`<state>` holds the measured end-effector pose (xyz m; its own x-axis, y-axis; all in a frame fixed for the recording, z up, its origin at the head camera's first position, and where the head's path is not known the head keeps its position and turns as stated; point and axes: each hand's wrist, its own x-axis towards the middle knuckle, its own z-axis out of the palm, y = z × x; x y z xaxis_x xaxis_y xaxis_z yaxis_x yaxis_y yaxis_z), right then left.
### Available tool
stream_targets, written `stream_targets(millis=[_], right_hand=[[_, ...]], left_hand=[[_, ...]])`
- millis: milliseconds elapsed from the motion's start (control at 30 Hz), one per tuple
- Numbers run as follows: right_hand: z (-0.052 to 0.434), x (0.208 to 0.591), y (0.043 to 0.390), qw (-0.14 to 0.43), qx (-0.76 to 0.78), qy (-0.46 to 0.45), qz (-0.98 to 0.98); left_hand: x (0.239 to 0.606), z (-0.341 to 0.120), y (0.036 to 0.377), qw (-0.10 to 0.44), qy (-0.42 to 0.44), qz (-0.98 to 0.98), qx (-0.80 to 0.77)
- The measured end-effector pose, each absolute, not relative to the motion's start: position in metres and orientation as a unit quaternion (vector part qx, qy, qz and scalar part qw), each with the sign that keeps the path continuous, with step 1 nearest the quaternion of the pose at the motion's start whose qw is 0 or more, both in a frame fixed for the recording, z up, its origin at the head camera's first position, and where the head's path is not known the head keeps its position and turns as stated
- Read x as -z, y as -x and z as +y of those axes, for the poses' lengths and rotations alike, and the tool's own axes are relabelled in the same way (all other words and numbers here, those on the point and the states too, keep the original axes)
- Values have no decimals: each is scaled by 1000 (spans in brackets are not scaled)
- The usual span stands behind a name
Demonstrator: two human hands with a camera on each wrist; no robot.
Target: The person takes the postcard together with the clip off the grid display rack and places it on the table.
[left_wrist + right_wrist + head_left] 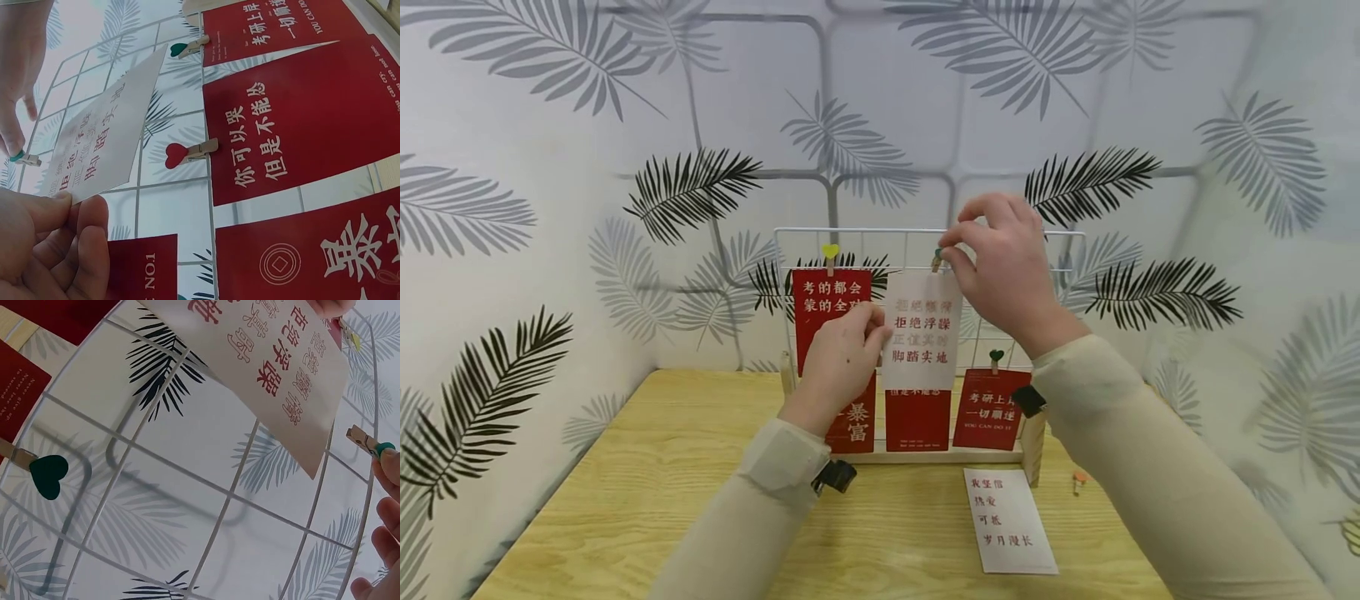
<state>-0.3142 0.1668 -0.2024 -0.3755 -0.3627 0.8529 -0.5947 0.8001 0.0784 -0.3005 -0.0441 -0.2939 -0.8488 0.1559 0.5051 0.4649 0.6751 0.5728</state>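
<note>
A white wire grid (1063, 250) stands on a wooden base at the back of the table. My left hand (874, 327) pinches the left edge of a white card (921, 333) with red characters, held flat against the grid. In the left wrist view the thumb and fingers (81, 231) clamp the white card (100, 144) at its corner. My right hand (951, 250) pinches a small wooden clip with a green heart (937, 259) at the card's top right corner. From the right wrist view, that clip (369, 442) sits just beside the card (275, 375); whether it bites the card is unclear.
Red cards hang on the grid: one at top left (831, 304) under a yellow heart clip (830, 252), one at lower right (988, 408) under a green heart clip (996, 358). Another white card (1009, 521) and a loose clip (1079, 479) lie on the wooden table (662, 467).
</note>
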Motion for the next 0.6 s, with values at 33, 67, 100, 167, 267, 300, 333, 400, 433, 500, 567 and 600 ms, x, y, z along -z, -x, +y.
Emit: stream_targets(millis=[33,67,100,167,267,300,333,400,433,500,567,600], right_hand=[[169,203,313,475,-123,-291,-821],[171,204,312,474,-124,-291,-822],[174,205,311,471,-126,-290,-824],[178,207,310,466,-131,-288,-826],[186,212,307,464,-143,-288,-825],[188,213,305,463,-148,-288,-825],[191,214,304,464,-152,-288,-824],[196,219,300,464,-159,-288,-823],[198,221,299,463,-161,-286,-823],[203,226,295,466,-167,-286,-821],[207,231,293,473,-174,-286,-815],[208,233,291,477,-176,-286,-812]], left_hand=[[295,-44,300,213,176,-889,365],[295,-43,299,213,178,-888,368],[296,-43,298,212,180,-886,371],[297,-43,296,208,183,-882,381],[300,-42,294,200,188,-877,395],[301,-42,293,199,189,-876,397],[302,-42,292,197,189,-875,400],[305,-42,290,190,188,-873,407],[307,-42,288,188,186,-873,410],[310,-42,286,178,183,-871,420],[313,-42,284,170,181,-868,430],[315,-42,284,168,181,-867,433]])
